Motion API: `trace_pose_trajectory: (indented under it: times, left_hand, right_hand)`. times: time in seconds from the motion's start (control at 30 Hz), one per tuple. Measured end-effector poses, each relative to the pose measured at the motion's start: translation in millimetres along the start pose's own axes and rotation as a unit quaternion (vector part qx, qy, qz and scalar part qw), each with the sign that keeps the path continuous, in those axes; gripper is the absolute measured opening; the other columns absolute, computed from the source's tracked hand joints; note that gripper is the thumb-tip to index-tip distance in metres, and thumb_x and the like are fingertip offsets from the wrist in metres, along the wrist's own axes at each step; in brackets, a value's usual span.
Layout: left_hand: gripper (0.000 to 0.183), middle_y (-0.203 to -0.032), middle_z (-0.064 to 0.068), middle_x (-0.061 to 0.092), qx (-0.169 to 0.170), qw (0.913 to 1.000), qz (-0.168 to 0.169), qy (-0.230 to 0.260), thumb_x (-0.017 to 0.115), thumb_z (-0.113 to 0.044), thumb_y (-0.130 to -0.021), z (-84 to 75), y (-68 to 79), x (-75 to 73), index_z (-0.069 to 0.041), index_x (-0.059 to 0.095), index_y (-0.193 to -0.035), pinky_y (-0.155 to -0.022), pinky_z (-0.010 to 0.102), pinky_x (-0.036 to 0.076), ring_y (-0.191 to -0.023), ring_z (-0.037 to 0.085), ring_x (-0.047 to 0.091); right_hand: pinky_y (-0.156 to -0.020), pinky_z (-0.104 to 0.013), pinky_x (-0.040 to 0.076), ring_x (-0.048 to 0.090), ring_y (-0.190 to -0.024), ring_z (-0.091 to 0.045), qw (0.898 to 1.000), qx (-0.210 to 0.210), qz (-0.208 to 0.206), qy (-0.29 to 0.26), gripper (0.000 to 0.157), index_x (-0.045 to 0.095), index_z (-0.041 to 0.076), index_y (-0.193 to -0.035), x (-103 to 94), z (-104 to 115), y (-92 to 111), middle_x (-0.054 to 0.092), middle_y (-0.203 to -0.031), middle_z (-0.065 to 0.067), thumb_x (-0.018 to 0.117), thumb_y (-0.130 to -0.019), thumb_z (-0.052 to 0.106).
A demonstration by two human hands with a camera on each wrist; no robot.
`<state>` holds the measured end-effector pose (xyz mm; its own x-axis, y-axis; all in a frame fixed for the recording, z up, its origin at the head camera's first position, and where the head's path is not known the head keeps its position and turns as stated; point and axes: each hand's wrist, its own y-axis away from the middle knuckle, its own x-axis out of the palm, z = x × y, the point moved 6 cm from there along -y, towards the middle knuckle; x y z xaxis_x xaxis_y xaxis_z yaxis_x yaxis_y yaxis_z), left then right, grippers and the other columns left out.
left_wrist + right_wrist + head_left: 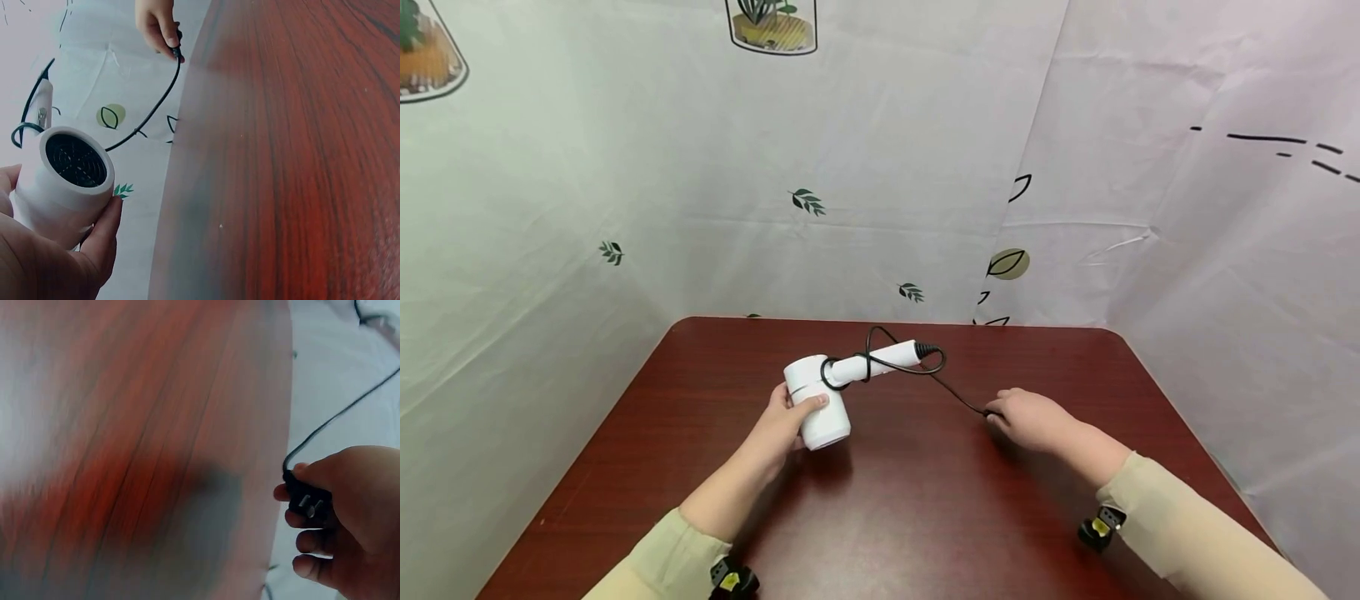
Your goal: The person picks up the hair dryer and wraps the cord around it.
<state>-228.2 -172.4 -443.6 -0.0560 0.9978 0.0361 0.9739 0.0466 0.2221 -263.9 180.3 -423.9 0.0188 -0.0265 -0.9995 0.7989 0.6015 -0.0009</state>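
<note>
A white hair dryer point(824, 417) is held above the table by my left hand point(781, 423), whose thumb and fingers wrap its barrel. Its handle point(891, 357) points to the right, with black cord looped around it. In the left wrist view the round dark grille point(76, 160) of the dryer faces the camera. My right hand point(1032, 419) grips the black plug point(310, 503) at the cord's end, its metal prongs showing in the right wrist view. Between the two hands runs a stretch of cord point(958, 398).
The dark red wooden table point(910, 517) lies under both hands. Behind it and at both sides hangs a pale fabric sheet point(887, 125) printed with leaves and jars. Each sleeve has a small black device point(1102, 528) at the wrist.
</note>
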Motion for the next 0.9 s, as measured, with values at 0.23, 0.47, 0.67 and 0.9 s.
trace_pose_trajectory:
  times: [0.23,0.47,0.67,0.9]
  left_hand:
    - [0.076,-0.135,0.02,0.045,0.009,0.9997,-0.022,-0.002,0.066,-0.021,-0.094,-0.9,-1.3,-2.6,-0.004,0.017,-0.149,-0.073,0.038,0.056,-0.105,0.028,0.06]
    - [0.08,-0.134,0.02,0.046,0.018,0.9989,-0.039,-0.018,0.069,-0.022,-0.093,0.2,-1.2,-7.4,-0.004,0.016,-0.149,-0.075,0.037,0.055,-0.109,0.03,0.059]
    - [0.08,-0.132,0.02,0.047,0.025,0.9983,-0.047,-0.022,0.07,-0.022,-0.092,0.7,-1.5,-9.5,-0.004,0.017,-0.148,-0.075,0.037,0.055,-0.108,0.029,0.059]
    - [0.082,-0.136,0.02,0.047,0.026,0.9977,-0.056,-0.028,0.071,-0.022,-0.091,1.7,-2.3,-11.9,-0.004,0.016,-0.148,-0.076,0.036,0.055,-0.112,0.032,0.058]
  right_hand:
    - [-0.076,-0.037,0.053,0.064,-0.088,-0.017,0.998,-0.059,-0.01,-0.031,0.019,0.071,0.009,-0.111,-15.0,34.6,4.5,0.066,-0.095,0.001,0.066,-0.092,0.011]
    - [-0.068,-0.026,0.048,0.052,-0.074,-0.003,0.991,-0.12,-0.027,-0.056,0.004,0.068,0.02,-0.096,-22.8,57.9,10.9,0.054,-0.084,0.014,0.067,-0.094,0.016]
    - [-0.073,-0.025,0.049,0.053,-0.081,0.001,0.984,-0.132,0.008,-0.121,0.008,0.07,0.024,-0.094,-29.2,70.9,11.6,0.055,-0.089,0.019,0.064,-0.097,0.028]
    - [-0.073,-0.024,0.047,0.053,-0.078,0.0,0.97,-0.133,0.066,-0.191,0.018,0.068,0.026,-0.106,-34.9,81.2,16.7,0.055,-0.096,0.018,0.072,-0.09,0.034]
